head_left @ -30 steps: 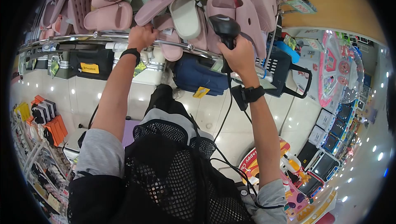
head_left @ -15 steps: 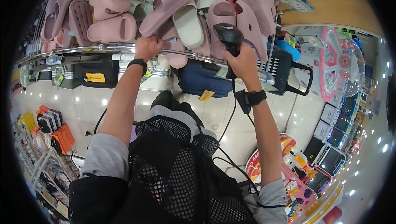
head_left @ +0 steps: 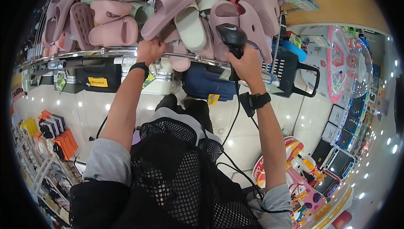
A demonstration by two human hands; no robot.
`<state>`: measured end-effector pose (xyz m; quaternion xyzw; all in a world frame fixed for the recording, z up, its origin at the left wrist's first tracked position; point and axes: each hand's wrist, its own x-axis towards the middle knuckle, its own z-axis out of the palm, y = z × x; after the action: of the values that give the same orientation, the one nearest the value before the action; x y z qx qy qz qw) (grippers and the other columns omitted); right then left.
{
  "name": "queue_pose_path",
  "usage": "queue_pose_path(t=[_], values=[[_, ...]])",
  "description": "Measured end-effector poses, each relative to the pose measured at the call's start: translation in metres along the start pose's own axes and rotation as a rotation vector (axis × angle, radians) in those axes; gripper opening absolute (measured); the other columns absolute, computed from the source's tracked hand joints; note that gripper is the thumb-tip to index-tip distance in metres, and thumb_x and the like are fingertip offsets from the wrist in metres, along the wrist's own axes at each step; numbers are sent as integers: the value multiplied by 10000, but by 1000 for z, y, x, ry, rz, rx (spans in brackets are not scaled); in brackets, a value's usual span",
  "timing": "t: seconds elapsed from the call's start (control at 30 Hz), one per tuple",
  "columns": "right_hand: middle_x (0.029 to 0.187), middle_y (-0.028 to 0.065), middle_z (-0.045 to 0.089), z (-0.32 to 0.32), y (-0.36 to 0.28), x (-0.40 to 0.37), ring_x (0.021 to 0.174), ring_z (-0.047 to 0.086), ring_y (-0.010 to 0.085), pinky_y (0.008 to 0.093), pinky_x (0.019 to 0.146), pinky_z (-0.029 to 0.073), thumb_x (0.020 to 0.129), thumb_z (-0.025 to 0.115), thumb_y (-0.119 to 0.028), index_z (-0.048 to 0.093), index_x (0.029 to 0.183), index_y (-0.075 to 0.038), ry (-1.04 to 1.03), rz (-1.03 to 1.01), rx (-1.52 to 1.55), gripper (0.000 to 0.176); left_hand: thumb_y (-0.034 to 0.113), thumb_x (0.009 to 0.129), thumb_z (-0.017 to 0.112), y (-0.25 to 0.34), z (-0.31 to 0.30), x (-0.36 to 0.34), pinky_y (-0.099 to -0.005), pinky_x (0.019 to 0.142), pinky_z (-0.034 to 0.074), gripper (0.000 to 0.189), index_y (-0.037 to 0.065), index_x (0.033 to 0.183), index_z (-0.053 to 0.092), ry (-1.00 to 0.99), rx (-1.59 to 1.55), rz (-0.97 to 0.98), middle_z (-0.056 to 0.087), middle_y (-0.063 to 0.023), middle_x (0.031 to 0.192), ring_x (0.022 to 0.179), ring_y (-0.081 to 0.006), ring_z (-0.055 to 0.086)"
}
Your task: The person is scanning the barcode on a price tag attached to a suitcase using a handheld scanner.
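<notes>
My left hand [head_left: 150, 51] is closed at the chrome rail [head_left: 183, 55] of the slipper rack, its fingers curled over it. The fingertips lie against the toe end of a mauve slipper [head_left: 170, 12] and are partly hidden. My right hand [head_left: 247, 64] grips a black handheld barcode scanner [head_left: 232, 39] by its handle, head up, in front of a pair of pink slippers [head_left: 253, 29]. From the handle a black cable [head_left: 236, 119] runs down to my body. Beside my left fingers lies a white slipper [head_left: 190, 27], among heaped pink and green ones.
Below the rail stand a navy suitcase [head_left: 206, 81], a black case with a yellow label [head_left: 98, 81] and a dark plastic crate [head_left: 290, 75]. Boxed toys [head_left: 336, 64] line the right side. Orange packages [head_left: 65, 142] hang at lower left.
Both hands keep their places, with the scanner still in my right hand. My legs beneath have shifted slightly, and the view has moved a little.
</notes>
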<state>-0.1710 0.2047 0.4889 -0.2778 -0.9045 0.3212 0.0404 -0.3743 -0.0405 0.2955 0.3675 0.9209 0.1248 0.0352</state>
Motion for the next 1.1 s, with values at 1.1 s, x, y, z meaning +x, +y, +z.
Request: queue_pose_path(t=[1.1], values=[[673,185,635,6,7,-6,629,616,360,411,628,476,722,708,-313,637,831,32,29,-191,-3,369,430,864,513,3,-3,4,-484,747,548,377,109,929,701,-126,38,-174,697,-190,874,815,-399,670]])
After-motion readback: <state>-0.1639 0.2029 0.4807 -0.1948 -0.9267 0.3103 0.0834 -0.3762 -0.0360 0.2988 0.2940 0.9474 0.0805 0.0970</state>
